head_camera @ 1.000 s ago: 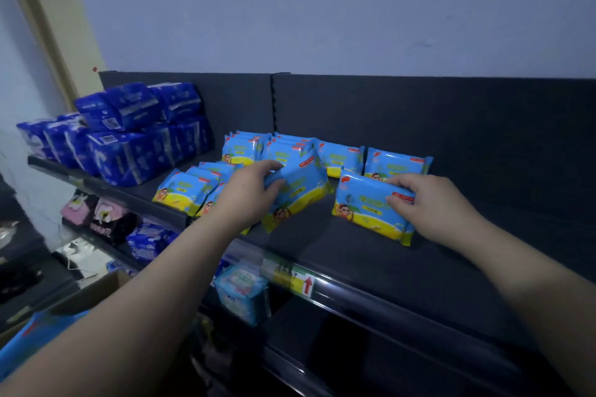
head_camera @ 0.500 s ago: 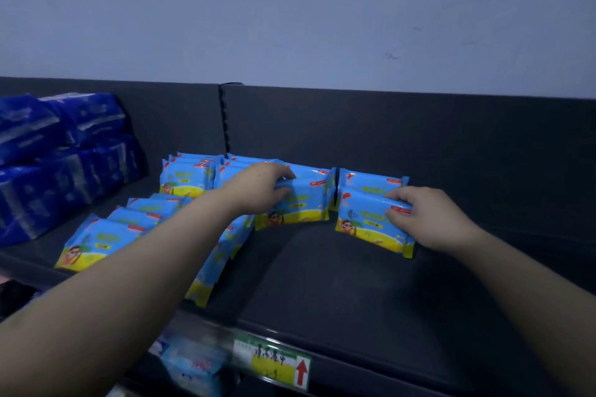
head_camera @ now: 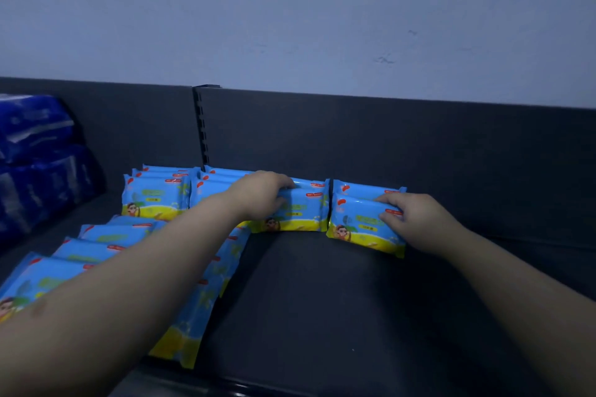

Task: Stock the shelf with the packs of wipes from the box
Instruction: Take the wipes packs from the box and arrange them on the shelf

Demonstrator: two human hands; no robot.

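Dark blue packs cut by left edge; left forearm covers wipes packs.

We are in a shop. A long dark metal shelf holds rows of the same blue-and-yellow plastic packs of wipes, with shiny dark blue packs piled beside.

Blue-yellow wipe packs upright on shelf

The light-blue and yellow rectangular wipe packs have glossy plastic film; the dark grey shelf looks matt and smooth; the dark-blue wrapped bundles shine like plastic.
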